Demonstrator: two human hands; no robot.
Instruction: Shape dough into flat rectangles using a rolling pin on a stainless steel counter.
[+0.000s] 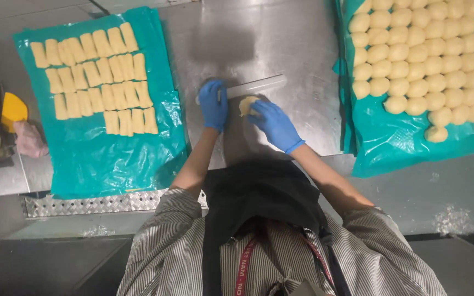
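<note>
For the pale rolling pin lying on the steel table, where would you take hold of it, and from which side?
Grip the rolling pin at its free far end, coming from above. It lies flat and slanted on the steel table; the left hand covers its other end, and the right hand presses dough.

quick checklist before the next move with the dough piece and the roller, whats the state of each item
1. Left hand on the rolling pin: ok, the gloved hand rests on its left end.
2. Right hand on the dough piece: ok, fingertips touch it.
3. Dough piece flat on the steel table: cannot tell, the hand partly covers it.
4. Both hands gloved: ok, blue gloves on each.
5. Room for more on the left green sheet, below the shaped dough sticks: ok, bare sheet in front.
6. Supply of dough balls on the right green sheet: ok, many rows.
</note>
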